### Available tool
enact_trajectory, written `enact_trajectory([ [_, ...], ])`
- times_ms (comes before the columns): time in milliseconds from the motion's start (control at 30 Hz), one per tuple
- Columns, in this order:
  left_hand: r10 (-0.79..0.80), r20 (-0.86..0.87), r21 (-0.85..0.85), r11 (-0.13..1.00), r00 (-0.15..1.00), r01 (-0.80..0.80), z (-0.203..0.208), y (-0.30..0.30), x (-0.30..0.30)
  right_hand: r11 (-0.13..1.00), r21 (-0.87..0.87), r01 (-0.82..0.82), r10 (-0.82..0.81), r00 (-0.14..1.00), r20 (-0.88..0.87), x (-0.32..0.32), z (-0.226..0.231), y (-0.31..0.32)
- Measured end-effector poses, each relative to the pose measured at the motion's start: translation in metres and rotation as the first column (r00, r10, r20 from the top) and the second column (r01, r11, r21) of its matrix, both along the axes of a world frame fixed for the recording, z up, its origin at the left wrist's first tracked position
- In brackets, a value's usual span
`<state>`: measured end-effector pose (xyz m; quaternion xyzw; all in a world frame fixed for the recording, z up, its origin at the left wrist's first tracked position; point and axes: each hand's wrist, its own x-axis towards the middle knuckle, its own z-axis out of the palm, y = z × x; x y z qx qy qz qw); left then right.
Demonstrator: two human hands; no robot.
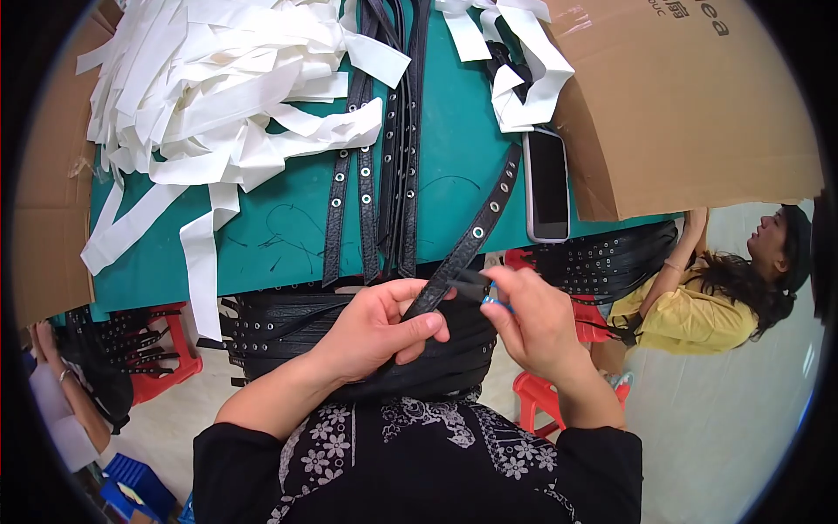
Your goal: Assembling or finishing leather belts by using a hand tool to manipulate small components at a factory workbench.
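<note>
My left hand (380, 325) is closed on a black belt (460, 251) with metal eyelets, pinching it between thumb and fingers. Its pointed, eyeleted end slants up and right over the table edge. In my right hand (537, 325) are small thread snips (471, 289), dark with a bit of blue, their tips by the belt just above my left fingers. My fingers partly hide the snips. More black belts (391, 166) lie lengthwise on the green table (271, 231). Across my lap rests a thick bundle of black belts (288, 336).
White fabric strips (218, 96) are heaped at the far left, one hanging over the edge. A phone (547, 188) lies beside a cardboard box (690, 113) on the right. Red stools (537, 397) stand below. A person in yellow (698, 306) sits at right; another person's arm (74, 393) shows at left.
</note>
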<state>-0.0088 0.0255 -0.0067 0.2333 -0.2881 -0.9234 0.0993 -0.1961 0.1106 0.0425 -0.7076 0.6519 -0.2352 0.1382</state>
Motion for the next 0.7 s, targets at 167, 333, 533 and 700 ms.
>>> enact_trajectory([
  [167,-0.036,0.015,-0.082,0.996,0.999,0.038,-0.003,-0.001,0.002,0.999,0.025,-0.036,0.039,0.985,-0.166,0.004,0.01,0.0],
  [333,-0.094,0.021,-0.071,0.993,0.995,0.096,0.001,-0.003,0.002,0.991,0.074,-0.109,0.124,0.963,-0.241,0.007,0.021,-0.004],
  [533,-0.101,0.046,-0.013,0.995,0.994,0.101,0.006,-0.003,0.004,0.987,0.088,-0.137,0.16,0.915,-0.369,0.012,0.025,-0.008],
  [700,-0.101,-0.047,0.033,0.994,0.994,0.102,0.0,-0.001,0.004,0.993,0.038,-0.109,0.115,0.955,-0.273,0.016,0.015,-0.006],
])
